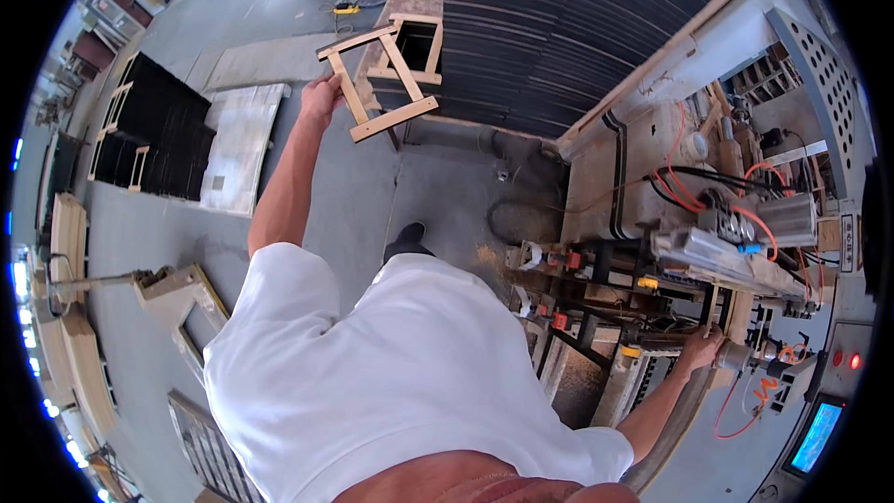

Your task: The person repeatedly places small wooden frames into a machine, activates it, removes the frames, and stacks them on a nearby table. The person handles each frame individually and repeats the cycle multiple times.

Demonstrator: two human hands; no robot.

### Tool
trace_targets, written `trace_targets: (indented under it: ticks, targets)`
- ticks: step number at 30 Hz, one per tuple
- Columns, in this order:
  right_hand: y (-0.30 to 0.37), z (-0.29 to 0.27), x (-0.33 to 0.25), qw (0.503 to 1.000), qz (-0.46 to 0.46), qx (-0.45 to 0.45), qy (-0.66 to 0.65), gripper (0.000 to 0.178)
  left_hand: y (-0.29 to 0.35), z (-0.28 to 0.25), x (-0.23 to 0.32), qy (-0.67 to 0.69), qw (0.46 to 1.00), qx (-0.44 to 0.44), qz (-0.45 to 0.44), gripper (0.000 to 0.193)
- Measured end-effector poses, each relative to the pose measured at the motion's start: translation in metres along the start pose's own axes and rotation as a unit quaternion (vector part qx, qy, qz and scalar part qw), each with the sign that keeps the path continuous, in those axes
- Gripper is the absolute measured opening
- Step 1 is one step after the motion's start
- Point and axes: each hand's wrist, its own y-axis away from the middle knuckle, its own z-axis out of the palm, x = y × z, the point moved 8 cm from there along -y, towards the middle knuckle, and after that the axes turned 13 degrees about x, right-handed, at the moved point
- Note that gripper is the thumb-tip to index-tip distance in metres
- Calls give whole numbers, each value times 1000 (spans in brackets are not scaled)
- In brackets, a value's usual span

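Note:
Out to the front left, my left hand (321, 98) is closed on one side of a light wooden frame (396, 119), holding it tilted in the air. The frame has open middle space between its rails. Just behind it, a second wooden frame (416, 76) rests at the end of a bench beside a dark stack. My right hand (700, 350) reaches into the machine (694, 256) at the right, its fingers closed around the near end of a thin wooden strip (713, 305). The strip's far end is partly hidden under the machine's metal bar.
A tall stack of dark slats (559, 28) stands ahead. Black-sided wooden pieces (158, 130) lie on the left beside a pale board (244, 149). Air hoses (675, 186) and clamps crowd the machine. A lit screen (819, 435) sits at the lower right.

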Motion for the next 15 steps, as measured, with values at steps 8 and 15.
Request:
trace_targets:
  ticks: [8,15]
  targets:
    - [56,-94,-141,965,159,27,-205,27,-176,108,-7,-131,989,-71,9,32]
    - [89,-131,-239,937,205,-60,-276,25,-192,160,-27,-377,881,-82,275,30]
